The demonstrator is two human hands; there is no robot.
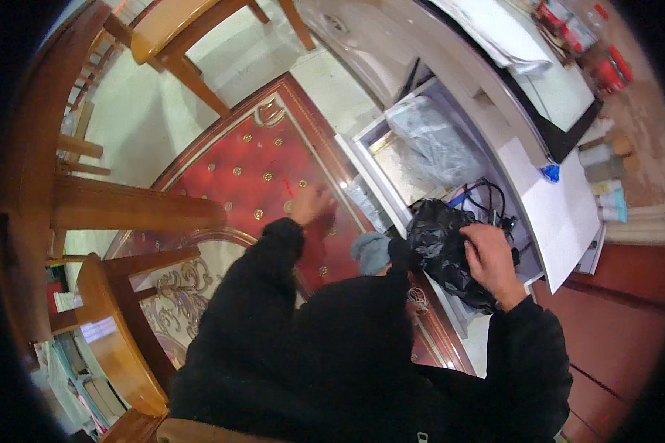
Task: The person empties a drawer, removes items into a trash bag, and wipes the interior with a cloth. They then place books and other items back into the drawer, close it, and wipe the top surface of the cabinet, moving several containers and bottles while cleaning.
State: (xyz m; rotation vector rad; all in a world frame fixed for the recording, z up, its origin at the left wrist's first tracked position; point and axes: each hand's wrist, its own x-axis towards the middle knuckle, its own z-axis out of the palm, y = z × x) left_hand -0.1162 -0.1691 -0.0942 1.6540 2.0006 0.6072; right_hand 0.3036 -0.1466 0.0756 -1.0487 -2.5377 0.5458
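Note:
My right hand (493,263) is on a crumpled black plastic bag (440,243), its fingers bent against the bag's right side. The bag lies over the near part of an open white drawer (374,174) and overlaps its front panel. A clear plastic-wrapped bundle (435,138) fills the far part of the drawer. Beside the black bag are tangled dark cables (493,191), one stretch of them blue. Away from the drawer, my left hand (313,205) is blurred above a red patterned carpet (238,166). A small thin red thing (287,187) shows close to its fingers.
Above the drawer is a cabinet top with a white panel (559,205), a blue item (550,173) and small bottles and tubes (609,202). Wooden chairs (122,332) stand at left. A grey slipper-like item (371,253) and a coiled white cord (418,300) are low by the drawer.

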